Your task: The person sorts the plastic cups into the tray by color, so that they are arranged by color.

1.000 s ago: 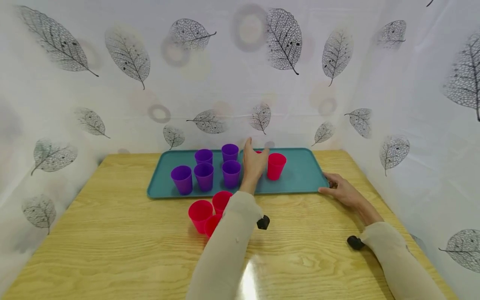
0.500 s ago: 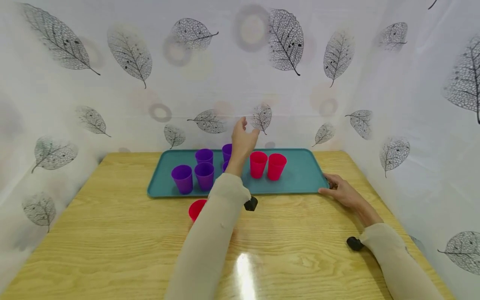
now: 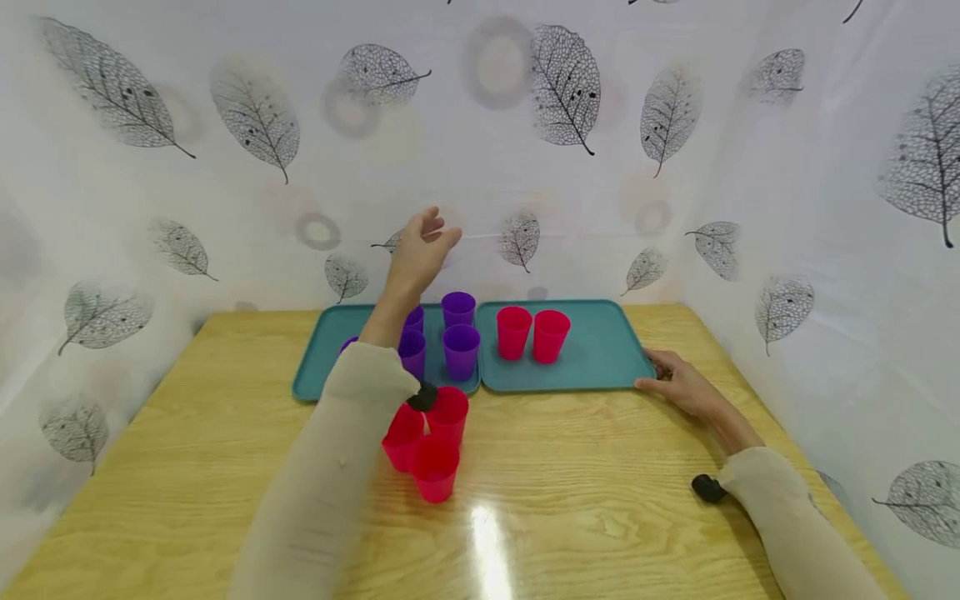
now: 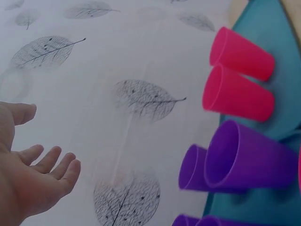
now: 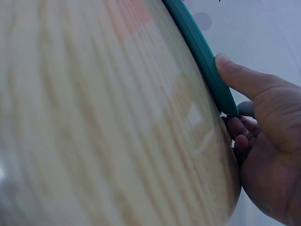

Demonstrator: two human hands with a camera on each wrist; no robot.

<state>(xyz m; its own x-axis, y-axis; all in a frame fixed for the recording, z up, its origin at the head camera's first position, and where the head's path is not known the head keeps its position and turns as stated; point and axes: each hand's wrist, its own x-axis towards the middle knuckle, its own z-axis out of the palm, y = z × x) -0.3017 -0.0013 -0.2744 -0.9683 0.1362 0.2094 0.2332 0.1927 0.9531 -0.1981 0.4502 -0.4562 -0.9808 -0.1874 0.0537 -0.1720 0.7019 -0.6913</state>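
Observation:
My left hand (image 3: 418,254) is raised in the air behind the left teal tray (image 3: 309,371), holding nothing, its fingers loosely bent. Several purple cups (image 3: 460,352) stand upright on that tray, some partly hidden by my left forearm. On the right teal tray (image 3: 603,354) two red cups (image 3: 513,333) stand side by side. My right hand (image 3: 684,385) grips this tray's front right corner; the right wrist view shows the thumb (image 5: 235,70) against its edge and the fingers curled by the corner. Three more red cups (image 3: 435,468) cluster on the table in front of the trays.
The wooden table (image 3: 585,467) carries everything. A white curtain (image 3: 480,175) with leaf prints hangs close behind the trays and along both sides. My left sleeve (image 3: 322,467) crosses the table left of the loose red cups.
My left hand has risen from the red cups on the right tray and swung left over the purple cups. Both red cups stand there uncovered. The right hand stays at the tray corner.

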